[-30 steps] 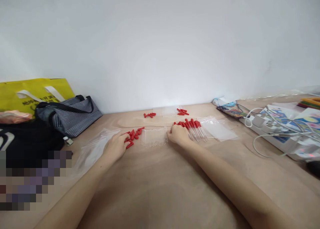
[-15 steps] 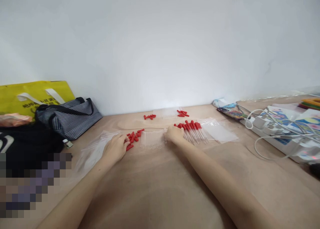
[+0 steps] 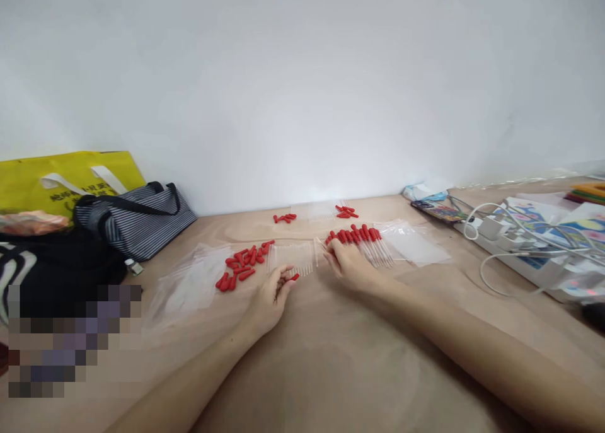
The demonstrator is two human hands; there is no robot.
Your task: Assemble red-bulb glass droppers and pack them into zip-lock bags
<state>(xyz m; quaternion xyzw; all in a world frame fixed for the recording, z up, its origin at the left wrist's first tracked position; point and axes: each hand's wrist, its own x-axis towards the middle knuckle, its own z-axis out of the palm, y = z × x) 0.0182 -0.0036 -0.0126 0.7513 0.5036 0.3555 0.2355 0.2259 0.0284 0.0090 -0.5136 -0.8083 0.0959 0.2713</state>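
My left hand [image 3: 273,297] pinches a red rubber dropper bulb [image 3: 294,277] between thumb and fingertips, just in front of a row of clear dropper tubes [image 3: 289,253]. To its left lies a pile of loose red bulbs [image 3: 248,259]. With closed fingers, my right hand [image 3: 350,264] grips a thin clear dropper tube [image 3: 323,245] that sticks out to the left. Right behind that hand is a row of droppers fitted with red bulbs [image 3: 363,234], partly hidden by the fingers.
Clear plastic bags lie left [image 3: 189,282] and right [image 3: 416,247]. Small groups of red bulbs [image 3: 285,219] sit near the wall. A striped bag [image 3: 137,222] and small bottle [image 3: 133,267] stand at left. A power strip [image 3: 524,253] with white cables lies at right.
My left hand has left the bulb pile and moved right with a red bulb in it. My right hand has shifted slightly right from the row of tubes, holding one tube.
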